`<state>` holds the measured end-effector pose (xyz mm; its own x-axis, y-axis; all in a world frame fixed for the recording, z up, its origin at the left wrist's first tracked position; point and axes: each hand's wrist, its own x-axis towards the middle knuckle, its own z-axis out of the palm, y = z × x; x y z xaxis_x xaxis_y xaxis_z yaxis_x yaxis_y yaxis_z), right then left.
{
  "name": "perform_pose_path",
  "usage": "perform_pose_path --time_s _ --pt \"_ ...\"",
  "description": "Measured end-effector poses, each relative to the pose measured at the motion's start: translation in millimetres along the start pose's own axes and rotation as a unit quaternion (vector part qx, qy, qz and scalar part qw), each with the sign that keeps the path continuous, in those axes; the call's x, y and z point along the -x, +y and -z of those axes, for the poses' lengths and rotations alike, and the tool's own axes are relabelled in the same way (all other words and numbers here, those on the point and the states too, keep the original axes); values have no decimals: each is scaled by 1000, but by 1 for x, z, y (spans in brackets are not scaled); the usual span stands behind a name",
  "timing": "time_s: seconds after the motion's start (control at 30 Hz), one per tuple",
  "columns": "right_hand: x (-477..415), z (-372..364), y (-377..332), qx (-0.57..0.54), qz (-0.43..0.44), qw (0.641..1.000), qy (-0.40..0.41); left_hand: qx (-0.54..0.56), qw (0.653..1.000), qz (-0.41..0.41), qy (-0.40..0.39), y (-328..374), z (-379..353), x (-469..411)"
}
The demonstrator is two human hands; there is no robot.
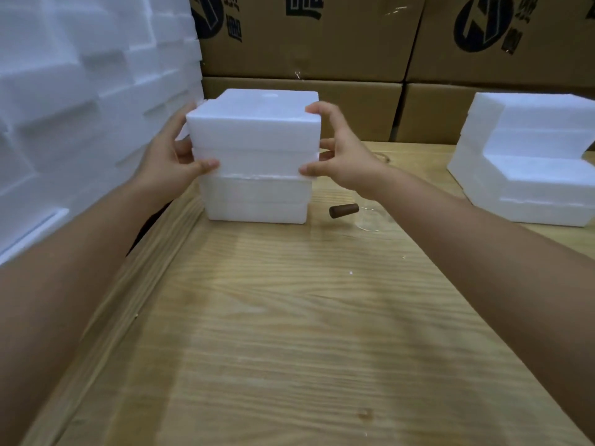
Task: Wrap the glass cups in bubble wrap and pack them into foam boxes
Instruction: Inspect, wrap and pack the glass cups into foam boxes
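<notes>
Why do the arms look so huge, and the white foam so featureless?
Head view: the wide-angle lens stretches the forearms near the frame edges; the foam box, gripped by the left hand and right hand, is nearly overexposed, so little texture shows.

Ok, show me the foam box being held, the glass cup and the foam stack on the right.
held foam box (254, 133): head view, front face.
glass cup (370, 219): head view, clear body beside its brown handle.
foam stack (528, 185): head view, front face of the middle step.
</notes>
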<state>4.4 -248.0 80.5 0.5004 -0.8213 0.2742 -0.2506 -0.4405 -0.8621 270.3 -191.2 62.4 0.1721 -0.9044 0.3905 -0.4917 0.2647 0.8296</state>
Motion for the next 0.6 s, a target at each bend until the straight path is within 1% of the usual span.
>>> perform_pose_path --time_s 0.17,0.3,0.47,0.53,0.6 --pt "-4 -5 10 -8 -15 1000 -5 8 1000 16 3 -11 -5 -2" --pt "-6 -7 12 14 -16 1000 -4 4 1000 21 6 -12 -9 -3" --pt "-2 -11 12 44 -4 999 28 39 998 42 14 -3 -17 5" --pt "6 -8 9 39 1 996 75 54 996 37 61 5 -24 14" --pt "20 -2 5 47 2 985 164 8 988 -2 155 18 -34 26"
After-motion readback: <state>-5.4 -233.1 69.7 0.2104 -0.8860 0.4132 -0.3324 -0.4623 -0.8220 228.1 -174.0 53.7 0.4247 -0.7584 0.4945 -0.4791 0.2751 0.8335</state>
